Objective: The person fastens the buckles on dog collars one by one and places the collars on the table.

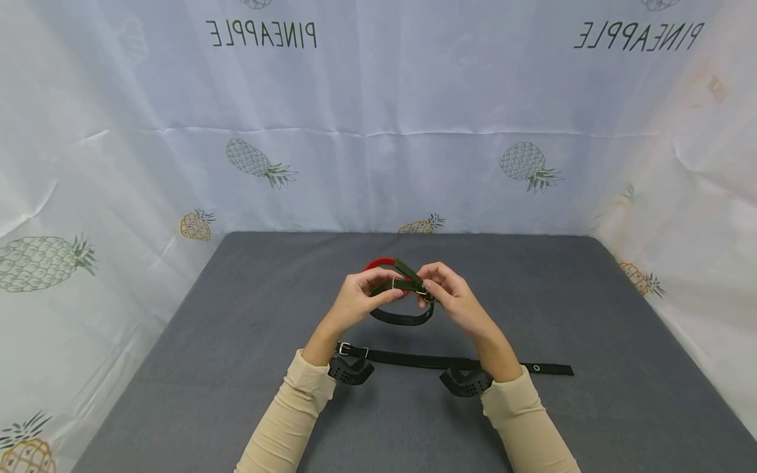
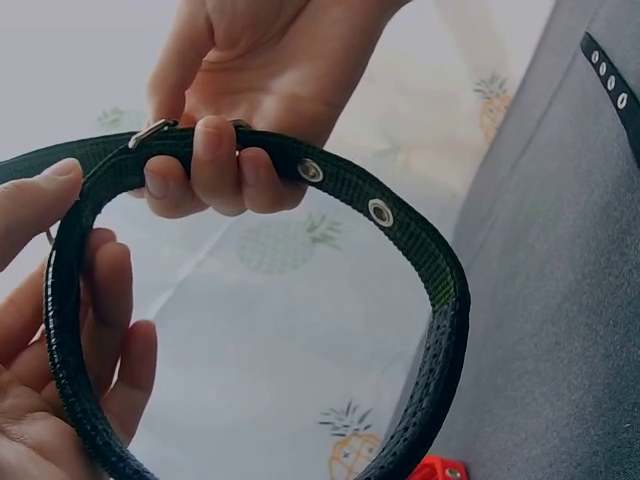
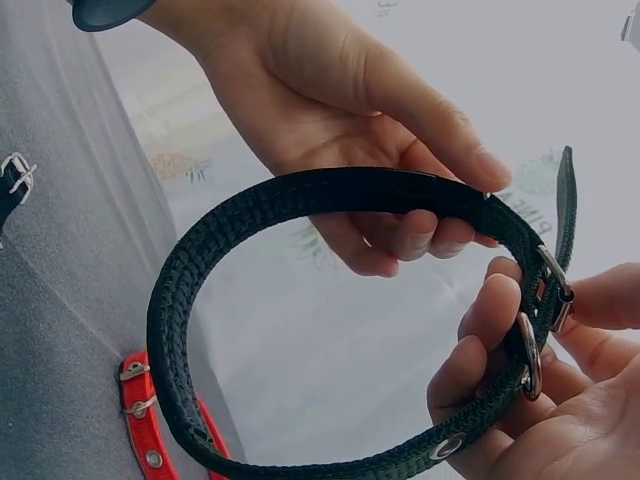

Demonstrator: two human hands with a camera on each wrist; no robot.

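Both hands hold a dark green-black collar (image 1: pixel 402 320), its strap bent round into a loop. My right hand (image 1: pixel 458 299) pinches it at the metal buckle (image 3: pixel 556 280), where a free strap end (image 3: pixel 567 195) sticks out past the frame. A metal D-ring (image 3: pixel 530 357) sits beside those fingers. On the other side my left hand (image 1: pixel 361 295) grips the strap between thumb and fingers. Eyelets (image 2: pixel 380 212) show along the band in the left wrist view. The lower part of the loop hangs free below the hands.
Behind the held collar, a red collar (image 1: pixel 381 261) lies on the grey table (image 1: pixel 266 315), partly hidden. A second black collar (image 1: pixel 414 360) lies stretched flat nearer me, under the forearms. Pineapple-print curtains (image 1: pixel 367 177) surround the table at the back and sides.
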